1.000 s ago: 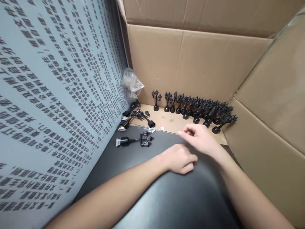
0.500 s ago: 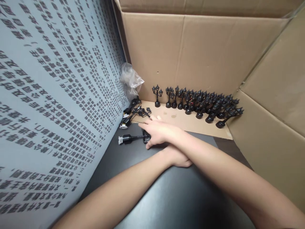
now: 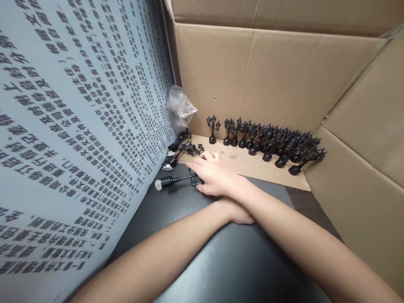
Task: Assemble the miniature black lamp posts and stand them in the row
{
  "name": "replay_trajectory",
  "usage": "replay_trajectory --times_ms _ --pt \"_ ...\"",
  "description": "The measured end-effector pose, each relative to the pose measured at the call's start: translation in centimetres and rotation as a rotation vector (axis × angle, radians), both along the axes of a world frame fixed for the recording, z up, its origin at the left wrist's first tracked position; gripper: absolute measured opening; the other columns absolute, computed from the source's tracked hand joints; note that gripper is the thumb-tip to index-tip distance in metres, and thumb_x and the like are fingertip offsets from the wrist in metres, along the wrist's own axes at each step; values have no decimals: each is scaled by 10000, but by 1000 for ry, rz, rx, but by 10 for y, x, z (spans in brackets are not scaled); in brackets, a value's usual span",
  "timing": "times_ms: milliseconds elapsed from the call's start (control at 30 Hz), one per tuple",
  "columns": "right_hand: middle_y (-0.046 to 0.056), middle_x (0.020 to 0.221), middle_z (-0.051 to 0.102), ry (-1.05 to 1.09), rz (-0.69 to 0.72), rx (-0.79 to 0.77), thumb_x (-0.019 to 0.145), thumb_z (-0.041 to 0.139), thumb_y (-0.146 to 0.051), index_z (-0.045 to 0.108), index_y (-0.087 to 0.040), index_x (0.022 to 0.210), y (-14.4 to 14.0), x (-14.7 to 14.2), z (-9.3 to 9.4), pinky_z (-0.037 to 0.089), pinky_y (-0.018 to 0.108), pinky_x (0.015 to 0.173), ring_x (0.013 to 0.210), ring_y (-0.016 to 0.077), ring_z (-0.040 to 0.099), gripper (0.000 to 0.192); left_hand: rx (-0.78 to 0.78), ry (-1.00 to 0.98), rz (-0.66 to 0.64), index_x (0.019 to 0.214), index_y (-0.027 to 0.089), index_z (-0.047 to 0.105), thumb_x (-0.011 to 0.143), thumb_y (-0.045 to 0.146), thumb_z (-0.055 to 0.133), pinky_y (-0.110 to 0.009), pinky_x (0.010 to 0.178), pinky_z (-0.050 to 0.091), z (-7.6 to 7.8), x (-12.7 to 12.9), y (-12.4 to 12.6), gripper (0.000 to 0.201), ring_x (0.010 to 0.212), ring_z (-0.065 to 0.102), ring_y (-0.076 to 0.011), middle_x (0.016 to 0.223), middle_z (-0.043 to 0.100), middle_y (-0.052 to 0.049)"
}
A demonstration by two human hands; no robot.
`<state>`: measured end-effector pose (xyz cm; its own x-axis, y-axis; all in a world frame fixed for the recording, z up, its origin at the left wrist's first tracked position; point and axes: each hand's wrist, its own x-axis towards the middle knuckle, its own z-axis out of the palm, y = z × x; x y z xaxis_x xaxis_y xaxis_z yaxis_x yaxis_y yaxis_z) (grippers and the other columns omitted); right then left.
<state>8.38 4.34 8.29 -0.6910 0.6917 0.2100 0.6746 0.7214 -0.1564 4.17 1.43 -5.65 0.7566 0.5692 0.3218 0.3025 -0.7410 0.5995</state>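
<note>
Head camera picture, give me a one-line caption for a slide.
Right hand crosses over the left hand to grasp a toy street lamp lying on the black table.

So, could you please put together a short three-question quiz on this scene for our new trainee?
1. True or false: the right hand rests on the lamp head of the lying lamp post.
2. Where do the upright lamp posts stand? A) on the black table; B) on the cardboard strip along the box wall; C) inside the plastic bag.
3. Fill in: the left hand lies on the black table, partly hidden under the right ____.

Key:
1. True.
2. B.
3. Forearm.
</note>
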Motion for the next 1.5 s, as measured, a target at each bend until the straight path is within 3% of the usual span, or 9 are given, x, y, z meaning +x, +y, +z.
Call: replay_trajectory --times_ms 133,267,400,467,533,667,967,1333,1500 --pt "129 1523 571 330 -95 25 944 686 -287 459 -252 1579 -18 34 4 374 576 1141 1384 358 471 675 178 22 -238 1443 248 652 971 282 581 -504 1286 365 28 4 1 479 1474 536 -369 1520 649 -58" --pt "103 1525 551 698 -306 74 918 767 -392 477 -303 1571 -41 84 -9 479 522 1150 1393 318 534 720 222 -116 -265 1545 149 550 970 232 536 -527 1267 395 55 9 5 581 1507 489 -395 1618 535 -164" --pt "131 1489 528 827 -544 162 908 761 -435 496 -286 1561 -56 123 -45 566 524 1095 1334 317 585 721 53 -53 -138 1130 165 777 930 168 519 -409 893 597 61 10 11 326 981 757 -302 1107 795 -126" --pt "142 1505 488 870 -614 192 925 729 -431 437 -281 1597 -59 134 -65 562 538 1118 1351 316 580 748 -81 -67 -47 919 184 777 940 163 486 -352 738 559 59 10 16 292 745 708 -231 835 767 -60" --pt "155 1491 464 911 -626 209 945 700 -425 394 -270 1606 -61 138 -81 573 540 1107 1344 316 588 745 -261 -169 56 935 188 771 965 188 466 -310 666 513 57 9 21 307 663 644 -187 725 706 -19" --pt "146 1436 450 839 -560 225 937 726 -407 494 -265 1496 -60 139 -92 565 541 1121 1344 322 562 622 -415 -464 274 1230 171 687 1011 289 499 -282 681 506 57 8 26 312 696 605 -155 780 662 -11" --pt "171 1517 372 636 -486 306 934 656 -239 421 -285 1570 -50 149 -98 495 601 1195 1463 374 478 679 -62 -697 226 1506 236 431 862 314 801 -316 752 571 54 9 16 746 902 651 -185 1189 639 -96" --pt "168 1623 362 474 -540 243 929 543 -127 527 -258 1479 -42 154 -102 481 613 1195 1487 373 465 566 -162 -629 381 1257 230 638 892 353 794 -314 774 562 56 4 30 415 833 660 -172 1110 688 -70" --pt "211 1592 429 426 -671 437 906 682 -274 531 -252 1504 -55 139 -86 428 721 1143 1454 463 460 618 -273 -711 389 1147 208 659 818 296 804 -326 837 586 57 6 32 370 969 687 -215 1080 687 -75"
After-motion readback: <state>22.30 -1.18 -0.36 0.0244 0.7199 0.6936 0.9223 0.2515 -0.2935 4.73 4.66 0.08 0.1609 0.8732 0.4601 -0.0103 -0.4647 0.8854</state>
